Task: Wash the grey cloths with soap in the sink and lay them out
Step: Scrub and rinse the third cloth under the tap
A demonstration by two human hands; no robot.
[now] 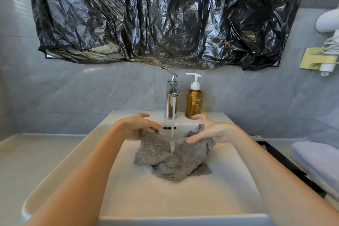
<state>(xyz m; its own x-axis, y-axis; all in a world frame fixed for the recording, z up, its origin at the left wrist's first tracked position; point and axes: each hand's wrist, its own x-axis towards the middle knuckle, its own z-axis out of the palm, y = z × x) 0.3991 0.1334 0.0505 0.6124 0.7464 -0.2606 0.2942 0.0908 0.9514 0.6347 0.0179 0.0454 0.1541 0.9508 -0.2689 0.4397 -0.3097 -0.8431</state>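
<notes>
Bearer: amber translucent plastic pump bottle (193, 105) with a white pump head, upright on the back ledge of the white ceramic sink (128, 116), just right of the chrome tap (171, 97).
Large print: "BODY S" in pale capitals across the upper front of the bottle; cut off where the right side curves away, so the second word cannot be read whole.
Small print: a few pale lines below the capitals, too small to read.
Brand: cannot be told.

Crinkled glossy black plastic sheeting (165, 14) hung over pale grey marbled wall tiles (73, 88), above a beige countertop (27, 161).
</notes>
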